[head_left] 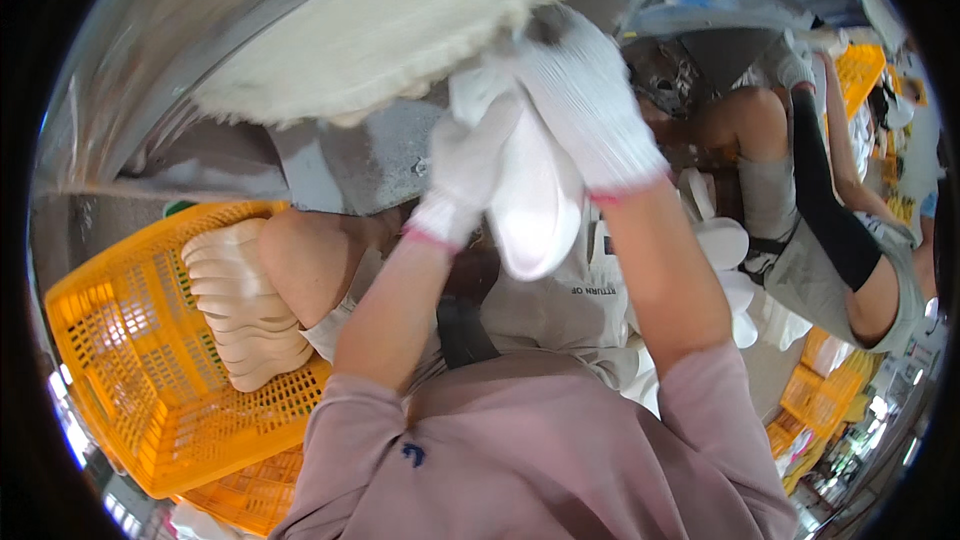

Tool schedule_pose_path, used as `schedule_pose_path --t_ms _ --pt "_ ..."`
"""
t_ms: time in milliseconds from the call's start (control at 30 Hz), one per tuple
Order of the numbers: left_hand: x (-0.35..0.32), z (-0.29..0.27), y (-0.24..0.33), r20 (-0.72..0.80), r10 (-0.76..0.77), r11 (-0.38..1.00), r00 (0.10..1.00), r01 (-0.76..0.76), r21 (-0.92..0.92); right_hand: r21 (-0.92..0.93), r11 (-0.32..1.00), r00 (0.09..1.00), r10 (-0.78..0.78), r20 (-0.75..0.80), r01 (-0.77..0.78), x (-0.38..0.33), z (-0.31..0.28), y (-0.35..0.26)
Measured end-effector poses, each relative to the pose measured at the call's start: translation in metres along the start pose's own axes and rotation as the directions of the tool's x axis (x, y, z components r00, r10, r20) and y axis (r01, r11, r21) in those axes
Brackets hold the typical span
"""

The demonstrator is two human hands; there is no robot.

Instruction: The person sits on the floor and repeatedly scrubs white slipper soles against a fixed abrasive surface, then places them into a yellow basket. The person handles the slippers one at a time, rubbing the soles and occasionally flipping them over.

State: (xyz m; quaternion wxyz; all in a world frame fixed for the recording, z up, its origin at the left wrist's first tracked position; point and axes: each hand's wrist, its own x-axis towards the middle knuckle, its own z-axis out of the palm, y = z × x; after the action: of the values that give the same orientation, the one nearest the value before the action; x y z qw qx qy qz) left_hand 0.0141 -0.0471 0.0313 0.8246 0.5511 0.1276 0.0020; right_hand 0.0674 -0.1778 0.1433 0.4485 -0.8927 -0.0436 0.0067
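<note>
Workshop: both gloved hands, left hand and right hand, grasp white sole under buffing wheel; yellow crate left.

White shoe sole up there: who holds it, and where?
Both gloved hands hold the white shoe sole by its upper end: left hand beside right hand, at the fluffy buffing wheel.

We see a small factory workshop, most likely one finishing shoe soles. A large fleecy buffing wheel sits under a curved metal hood on a grey machine body. Orange plastic crates stand on the floor, one holding a stack of pale soles; more crates and white soles lie to the right, where another worker sits close by. Knit work gloves are worn.
</note>
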Motion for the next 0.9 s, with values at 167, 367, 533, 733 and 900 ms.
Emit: schedule_pose_path --t_ms 167,367,533,733,900 --pt "0.038 0.008 -0.012 0.063 -0.105 0.994 0.992 0.107 -0.03 -0.775 0.326 0.808 -0.459 0.371 0.541 -0.084 -0.039 -0.019" --pt "-0.022 -0.022 0.029 0.361 -0.267 0.552 0.893 0.449 -0.703 -0.529 0.481 0.715 -0.488 0.5 0.699 -0.121 0.003 -0.002" --pt "0.002 -0.042 0.019 -0.011 -0.048 0.715 0.999 0.026 -0.699 -0.459 0.674 0.81 -0.544 0.222 0.578 -0.108 0.054 -0.008" --pt "0.015 -0.052 0.014 0.364 -0.183 0.512 0.913 0.405 -0.758 -0.296 0.738 0.779 -0.626 0.033 0.606 -0.112 0.058 -0.026" --pt "0.003 -0.058 0.011 0.019 0.35 0.876 0.936 -0.335 0.348 -0.411 0.876 0.966 -0.247 0.069 0.254 -0.073 0.077 -0.048"
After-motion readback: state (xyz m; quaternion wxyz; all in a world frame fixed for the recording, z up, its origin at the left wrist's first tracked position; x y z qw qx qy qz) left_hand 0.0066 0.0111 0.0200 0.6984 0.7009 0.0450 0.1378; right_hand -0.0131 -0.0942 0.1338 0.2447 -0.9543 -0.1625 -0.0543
